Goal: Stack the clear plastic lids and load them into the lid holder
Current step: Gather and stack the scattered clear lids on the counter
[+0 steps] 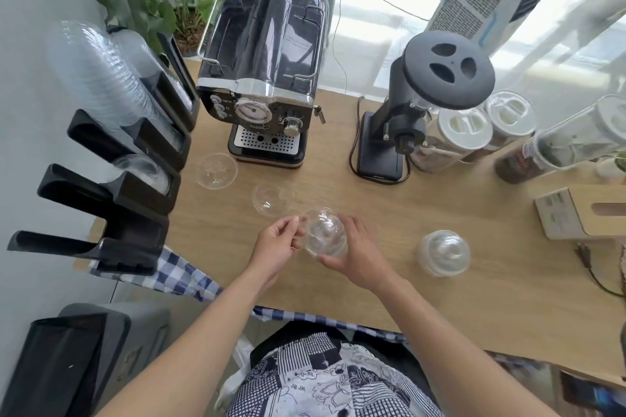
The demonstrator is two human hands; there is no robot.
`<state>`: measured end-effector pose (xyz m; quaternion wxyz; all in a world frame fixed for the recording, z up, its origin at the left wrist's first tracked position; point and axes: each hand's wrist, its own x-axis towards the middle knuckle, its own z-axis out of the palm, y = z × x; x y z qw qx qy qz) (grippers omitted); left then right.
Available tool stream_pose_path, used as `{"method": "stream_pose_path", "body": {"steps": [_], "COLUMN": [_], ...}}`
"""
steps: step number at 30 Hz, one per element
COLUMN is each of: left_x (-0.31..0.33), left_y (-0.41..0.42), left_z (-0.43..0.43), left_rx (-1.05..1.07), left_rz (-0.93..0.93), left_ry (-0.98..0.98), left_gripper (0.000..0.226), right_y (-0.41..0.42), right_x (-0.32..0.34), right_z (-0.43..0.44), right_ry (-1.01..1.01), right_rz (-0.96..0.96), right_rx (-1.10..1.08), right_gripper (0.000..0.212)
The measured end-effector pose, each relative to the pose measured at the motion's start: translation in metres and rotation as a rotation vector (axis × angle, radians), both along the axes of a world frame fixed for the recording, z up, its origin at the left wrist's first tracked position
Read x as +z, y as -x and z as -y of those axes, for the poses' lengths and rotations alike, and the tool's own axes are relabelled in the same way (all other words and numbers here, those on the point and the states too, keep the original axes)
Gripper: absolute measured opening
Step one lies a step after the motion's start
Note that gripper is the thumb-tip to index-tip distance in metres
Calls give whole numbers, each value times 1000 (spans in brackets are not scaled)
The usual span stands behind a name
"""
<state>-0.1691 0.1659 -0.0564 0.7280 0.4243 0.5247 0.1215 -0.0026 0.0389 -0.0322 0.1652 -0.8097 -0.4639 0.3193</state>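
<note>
Closest to me, the person leans over the wooden table (440, 288) with both bare arms reaching forward. The right hand (355, 254) cups a small stack of clear domed lids (324, 234), its fingers wrapped round the far side and thumb along the near edge, holding the stack just above the tabletop. The left hand (277, 244) sits just beside the stack, its thumb and forefinger brought together at the stack's left rim; whether they actually pinch the plastic or only touch it I cannot tell, since the lids are see-through.

This looks like the gathering step: lids are being nested into one pile and nothing from this pile has gone into the holder yet.

To the right, well apart from the hands, a second little stack of lids (443, 252) rests on the table. Just beyond the hands lies one loose lid (271, 200), and farther back another loose lid (216, 170) near the foot of the coffee machine (264, 78).

On the left edge stands the black lid holder (135, 186), some slots already filled with lids, the nearest slots open.

Next, I'd judge, a hand must let go and reach for the nearer loose lid, seat it squarely over the pile, then collect the rest before carrying everything left to a free slot.
</note>
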Motion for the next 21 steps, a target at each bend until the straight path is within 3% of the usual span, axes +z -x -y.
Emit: {"method": "stream_pose_path", "body": {"steps": [5,10,16,21], "left_x": [-9,-16,-19,-18], "left_y": [-5,-11,-20,-23], "left_z": [8,12,13,15], "left_rx": [-2,0,-30,11], "left_rz": [-102,-194,-155,-115], "left_ry": [-82,-141,-33,-2], "left_gripper": [18,12,28,21], "right_y": [1,3,1,1], "right_x": [9,8,3,1], "right_z": [9,10,5,0], "right_ry": [39,3,5,34], "right_rz": [-222,-414,-414,-423], "right_rx": [-109,-278,-367,-434], "right_gripper": [125,77,61,43]}}
